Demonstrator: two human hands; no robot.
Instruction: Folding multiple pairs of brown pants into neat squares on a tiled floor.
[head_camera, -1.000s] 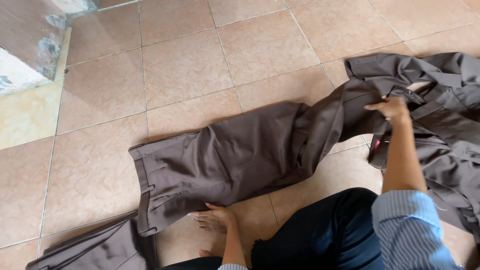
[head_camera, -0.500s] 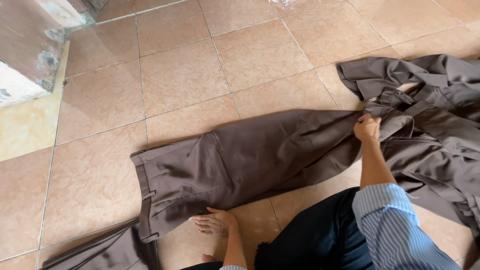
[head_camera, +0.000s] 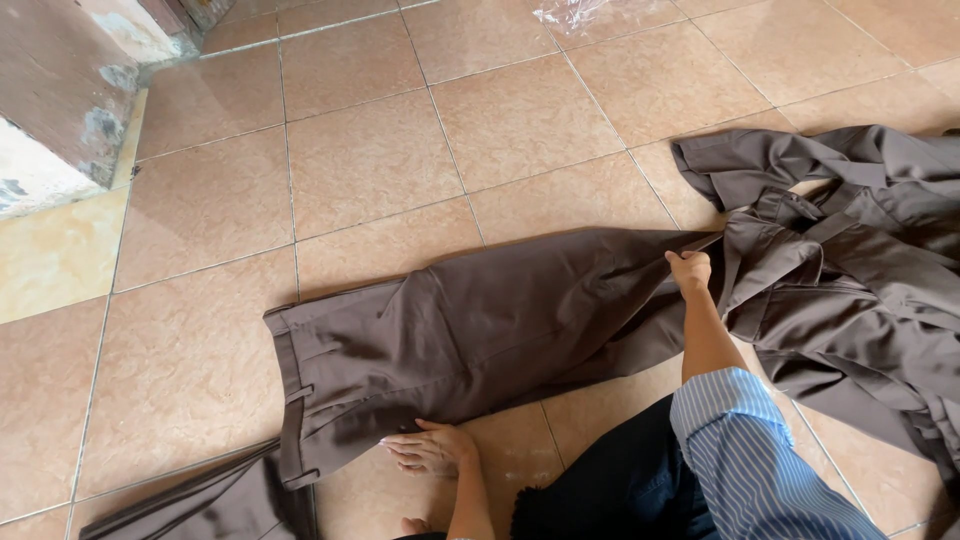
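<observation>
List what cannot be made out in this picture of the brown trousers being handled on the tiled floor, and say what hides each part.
- Head view: right hand fingertips, folded into the brown fabric trousers; its grip is unclear.
- Left hand palm, pressed flat against the trousers' edge.
- Heaped brown garments: how many, cut off by the right edge.
- Dark brown cloth, cut off by the bottom edge.
- Clear plastic wrap, cut off by the top edge.

Floor's all peachy-tan ceramic tiles (head_camera: 380, 160) with pale grout lines. Upper left there's a worn wall corner (head_camera: 70, 100), paint flaking off the base, next to a yellower tile strip (head_camera: 55, 250). Crumpled clear plastic wrap (head_camera: 590, 12) sits at the top edge. More brown clothes piled at right (head_camera: 860, 260).
</observation>
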